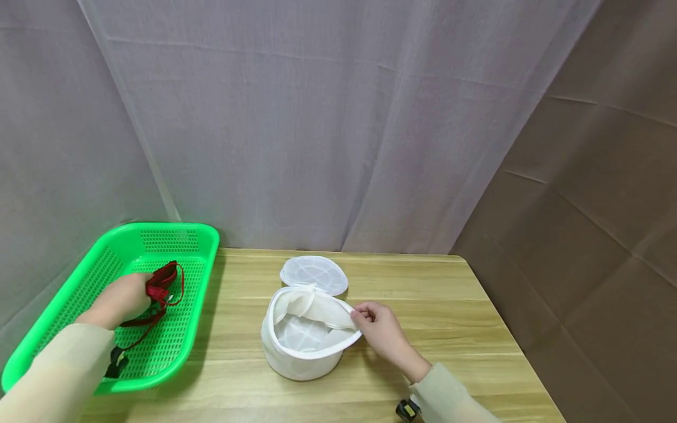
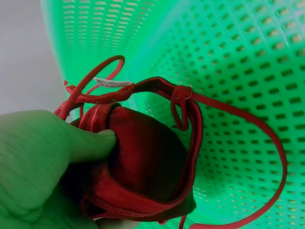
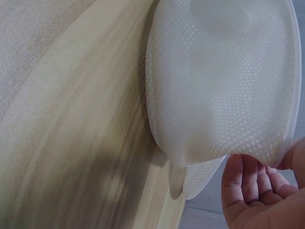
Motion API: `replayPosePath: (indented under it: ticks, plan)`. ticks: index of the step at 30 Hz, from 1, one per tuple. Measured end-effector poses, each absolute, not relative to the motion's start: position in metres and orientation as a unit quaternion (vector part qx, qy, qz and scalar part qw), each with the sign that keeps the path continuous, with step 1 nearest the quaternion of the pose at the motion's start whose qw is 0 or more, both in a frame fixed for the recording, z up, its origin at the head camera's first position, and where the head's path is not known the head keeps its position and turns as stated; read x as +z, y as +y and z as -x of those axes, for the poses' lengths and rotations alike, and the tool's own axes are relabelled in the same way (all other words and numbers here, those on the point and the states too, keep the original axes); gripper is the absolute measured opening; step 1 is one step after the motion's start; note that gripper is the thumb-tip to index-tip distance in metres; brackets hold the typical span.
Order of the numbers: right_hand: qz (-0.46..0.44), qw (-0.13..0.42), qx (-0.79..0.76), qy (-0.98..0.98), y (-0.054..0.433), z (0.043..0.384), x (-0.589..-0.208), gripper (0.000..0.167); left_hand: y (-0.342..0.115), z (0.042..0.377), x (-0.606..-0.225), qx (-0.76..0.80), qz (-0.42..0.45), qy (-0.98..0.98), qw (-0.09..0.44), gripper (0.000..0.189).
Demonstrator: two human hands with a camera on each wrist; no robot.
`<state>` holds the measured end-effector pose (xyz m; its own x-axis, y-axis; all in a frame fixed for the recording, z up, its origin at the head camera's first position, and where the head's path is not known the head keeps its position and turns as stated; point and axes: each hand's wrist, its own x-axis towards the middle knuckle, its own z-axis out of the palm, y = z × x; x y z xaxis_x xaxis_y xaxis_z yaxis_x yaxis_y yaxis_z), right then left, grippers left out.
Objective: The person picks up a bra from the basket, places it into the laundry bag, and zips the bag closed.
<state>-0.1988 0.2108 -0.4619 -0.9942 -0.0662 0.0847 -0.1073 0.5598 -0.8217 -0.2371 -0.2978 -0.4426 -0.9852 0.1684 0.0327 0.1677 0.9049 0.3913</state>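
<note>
In the head view my left hand (image 1: 123, 298) is inside the green basket and grips a red bra (image 1: 165, 276) with thin straps. The left wrist view shows the thumb pressed over the edge of a shiny cup (image 2: 143, 152), while straps loop out to the right and a small white tag hangs by them. At the table's middle stands a round white mesh laundry bag (image 1: 301, 367), its top unzipped and its lid (image 1: 313, 274) folded back. My right hand (image 1: 382, 330) pinches the right side of the bag's rim; the fingers curl beneath the mesh in the right wrist view.
The green plastic basket (image 1: 213, 238) with perforated walls stands at the table's left. Beneath the bag lies a wood-grain table (image 1: 439, 317). A grey curtain (image 1: 317, 147) hangs behind, and a brown one (image 1: 582, 264) borders the right side. Small black devices sit at both cuffs.
</note>
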Motion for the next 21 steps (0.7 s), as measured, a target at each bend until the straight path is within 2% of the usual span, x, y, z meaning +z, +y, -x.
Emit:
replayPosePath:
  ticks: [5, 14, 21]
  plan:
    - [-0.049, 0.024, 0.476, -0.878, 0.211, 0.199, -0.463, 0.008, -0.285, 0.234, -0.432, 0.212, -0.084, 0.973, -0.018, 0.021]
    - [-0.052, 0.032, 0.485, -0.872, 0.211, 0.198, -0.466, 0.008, -0.262, 0.231, -0.414, 0.214, -0.107, 0.966, -0.095, 0.025]
    - [-0.050, 0.044, 0.484, -0.873, 0.209, 0.197, -0.466, 0.007, -0.247, 0.231, -0.408, 0.212, -0.130, 0.961, -0.120, 0.029]
